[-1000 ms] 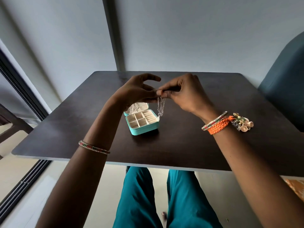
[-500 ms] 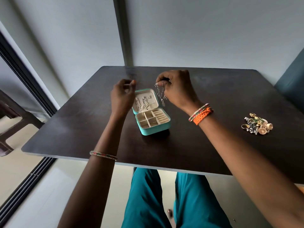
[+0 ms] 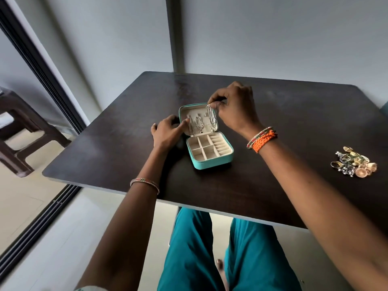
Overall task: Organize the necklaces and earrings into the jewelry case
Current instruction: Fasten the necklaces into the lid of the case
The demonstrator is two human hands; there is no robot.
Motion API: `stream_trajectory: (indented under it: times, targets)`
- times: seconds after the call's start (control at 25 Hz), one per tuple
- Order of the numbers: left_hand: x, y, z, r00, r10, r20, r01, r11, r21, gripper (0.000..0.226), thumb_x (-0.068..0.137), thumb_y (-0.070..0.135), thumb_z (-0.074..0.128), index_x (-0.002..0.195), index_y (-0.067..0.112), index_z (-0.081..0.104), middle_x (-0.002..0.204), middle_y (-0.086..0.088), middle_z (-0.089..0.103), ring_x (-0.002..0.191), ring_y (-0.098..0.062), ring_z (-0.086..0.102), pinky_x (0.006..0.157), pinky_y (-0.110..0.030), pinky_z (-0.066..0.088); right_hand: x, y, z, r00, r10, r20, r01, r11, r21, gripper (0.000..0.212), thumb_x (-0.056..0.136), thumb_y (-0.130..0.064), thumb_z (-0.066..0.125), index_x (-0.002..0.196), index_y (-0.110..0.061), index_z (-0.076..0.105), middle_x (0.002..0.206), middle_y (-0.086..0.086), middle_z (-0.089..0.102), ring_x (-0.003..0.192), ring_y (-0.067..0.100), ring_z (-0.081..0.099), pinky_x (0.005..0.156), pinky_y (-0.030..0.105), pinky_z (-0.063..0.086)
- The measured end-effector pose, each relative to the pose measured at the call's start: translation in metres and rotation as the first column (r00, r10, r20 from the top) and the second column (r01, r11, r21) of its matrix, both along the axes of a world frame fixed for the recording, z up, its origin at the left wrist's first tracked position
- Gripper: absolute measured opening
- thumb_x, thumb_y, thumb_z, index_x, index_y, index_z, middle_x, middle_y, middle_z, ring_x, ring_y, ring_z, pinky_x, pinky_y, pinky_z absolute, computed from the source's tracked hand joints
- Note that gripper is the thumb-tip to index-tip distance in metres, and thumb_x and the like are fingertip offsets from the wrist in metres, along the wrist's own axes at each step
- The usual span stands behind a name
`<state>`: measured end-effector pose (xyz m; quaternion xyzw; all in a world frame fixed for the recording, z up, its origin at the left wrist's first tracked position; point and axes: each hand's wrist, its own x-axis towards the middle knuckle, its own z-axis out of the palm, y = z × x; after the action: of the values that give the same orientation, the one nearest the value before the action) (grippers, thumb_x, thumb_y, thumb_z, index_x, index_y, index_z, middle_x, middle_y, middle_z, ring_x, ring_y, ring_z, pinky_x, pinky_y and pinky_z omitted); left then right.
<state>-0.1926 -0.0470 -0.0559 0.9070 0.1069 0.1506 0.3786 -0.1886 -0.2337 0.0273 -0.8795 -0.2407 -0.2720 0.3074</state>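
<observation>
A small teal jewelry case stands open in the middle of the dark table, its cream lid upright. Two silver necklaces hang inside the lid. My right hand pinches a third silver necklace at the lid's top right corner, and the chain dangles down in front of the lid. My left hand rests against the lid's left edge, a finger touching it. The base compartments look bare. A pile of gold and silver earrings lies on the table at the right.
A dark plastic stool stands on the floor to the left, beyond a sliding door track. A grey wall rises behind the table. My legs in teal trousers are under the table's near edge.
My right hand has brought the necklace down to the lid's top right corner. My left hand has dropped from the air to the lid's left edge. The view has tilted downward.
</observation>
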Motion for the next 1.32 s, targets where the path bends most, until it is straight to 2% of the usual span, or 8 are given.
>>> stream_trajectory:
  times: [0.12, 0.2, 0.4, 0.6, 0.68, 0.84, 1.04, 1.32]
  targets:
    - [-0.002, 0.003, -0.003, 0.993, -0.076, 0.089, 0.099, 0.949, -0.299, 0.034, 0.074, 0.059, 0.064, 0.087, 0.028, 0.064, 0.085, 0.01, 0.072, 0.086, -0.015, 0.07, 0.092, -0.046, 0.051, 0.001, 0.0, -0.002, 0.999, -0.035, -0.018, 0.035, 0.999, -0.025, 0.007, 0.076, -0.016, 0.071, 0.077, -0.022, 0.075, 0.075, -0.004, 0.07, 0.087, 0.02, 0.058, 0.085, 0.032, 0.032]
    - [-0.004, 0.004, -0.006, 0.984, -0.1, 0.147, 0.15, 0.91, -0.386, 0.036, 0.072, 0.056, 0.069, 0.097, 0.029, 0.067, 0.087, 0.003, 0.075, 0.082, -0.015, 0.072, 0.082, -0.047, 0.056, 0.003, 0.0, 0.0, 0.998, -0.054, -0.017, 0.054, 0.998, -0.015, 0.006, 0.077, -0.018, 0.07, 0.076, -0.023, 0.074, 0.076, -0.005, 0.071, 0.087, 0.019, 0.059, 0.086, 0.032, 0.034]
    - [-0.006, 0.003, -0.004, 0.965, -0.125, 0.232, 0.213, 0.889, -0.406, 0.041, 0.076, 0.046, 0.072, 0.109, 0.021, 0.067, 0.089, -0.003, 0.075, 0.082, -0.015, 0.072, 0.079, -0.043, 0.059, 0.006, 0.001, 0.01, 0.998, -0.07, -0.003, 0.07, 0.997, 0.025, 0.005, 0.076, -0.021, 0.068, 0.074, -0.023, 0.073, 0.073, -0.007, 0.071, 0.085, 0.015, 0.06, 0.084, 0.03, 0.032]
    - [-0.008, 0.001, -0.002, 0.961, -0.131, 0.243, 0.227, 0.876, -0.426, 0.034, 0.08, 0.037, 0.072, 0.109, 0.019, 0.066, 0.086, -0.006, 0.074, 0.076, -0.015, 0.072, 0.071, -0.032, 0.059, 0.01, 0.006, 0.001, 0.993, -0.068, -0.101, 0.054, 0.99, -0.133, 0.007, 0.077, -0.022, 0.068, 0.078, -0.022, 0.075, 0.08, -0.006, 0.072, 0.088, 0.015, 0.063, 0.081, 0.03, 0.022]
    - [-0.009, 0.0, -0.001, 0.961, -0.129, 0.246, 0.229, 0.87, -0.436, 0.031, 0.083, 0.033, 0.072, 0.109, 0.019, 0.065, 0.086, -0.006, 0.074, 0.074, -0.014, 0.072, 0.066, -0.029, 0.058, 0.01, 0.005, -0.003, 0.991, -0.077, -0.109, 0.06, 0.988, -0.145, 0.007, 0.078, -0.021, 0.068, 0.078, -0.022, 0.075, 0.08, -0.006, 0.073, 0.089, 0.014, 0.062, 0.079, 0.029, 0.02]
    - [-0.009, -0.001, 0.002, 0.957, -0.121, 0.264, 0.229, 0.872, -0.432, 0.032, 0.085, 0.028, 0.07, 0.113, 0.017, 0.064, 0.084, -0.003, 0.072, 0.07, -0.006, 0.07, 0.063, -0.02, 0.055, 0.015, 0.005, -0.004, 0.996, -0.073, -0.053, 0.067, 0.993, -0.101, 0.008, 0.079, -0.018, 0.068, 0.079, -0.022, 0.075, 0.078, -0.006, 0.072, 0.089, 0.015, 0.06, 0.077, 0.029, 0.017]
    - [-0.009, 0.0, 0.001, 0.955, -0.123, 0.27, 0.237, 0.862, -0.447, 0.037, 0.084, 0.028, 0.071, 0.118, 0.014, 0.063, 0.082, -0.004, 0.073, 0.069, -0.004, 0.069, 0.061, -0.019, 0.054, 0.026, 0.014, -0.026, 0.991, -0.1, 0.086, 0.108, 0.989, -0.104, 0.007, 0.075, -0.014, 0.073, 0.078, -0.021, 0.075, 0.071, 0.001, 0.064, 0.085, 0.022, 0.056, 0.078, 0.029, 0.016]
    - [-0.007, 0.0, -0.001, 0.956, -0.115, 0.27, 0.234, 0.853, -0.466, 0.04, 0.084, 0.026, 0.071, 0.12, 0.011, 0.063, 0.081, -0.004, 0.072, 0.064, -0.001, 0.067, 0.057, -0.015, 0.049, 0.041, 0.017, -0.039, 0.965, -0.102, 0.241, 0.133, 0.984, -0.116, 0.011, 0.073, -0.013, 0.073, 0.077, -0.023, 0.074, 0.069, -0.007, 0.069, 0.081, 0.02, 0.056, 0.086, 0.033, 0.02]
